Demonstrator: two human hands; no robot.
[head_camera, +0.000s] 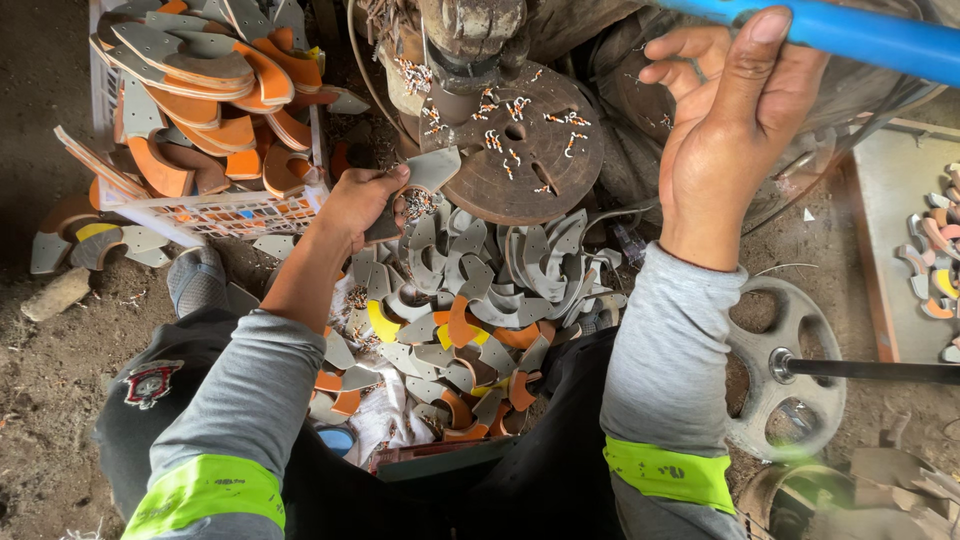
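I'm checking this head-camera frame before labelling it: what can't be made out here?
- Blue bar: cut off by the top and right edges; its length is unknown.
- Grey curved piece in the left hand: the fingers hide its lower part.
- Right hand: its grip on the bar is unclear.
- White plastic basket: cut off at the top.

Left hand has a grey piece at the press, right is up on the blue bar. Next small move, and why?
Probably slide the grey curved piece in the left hand further onto the round perforated plate. It sits only at the plate's edge, under the press head, while the right hand already grips the blue bar.
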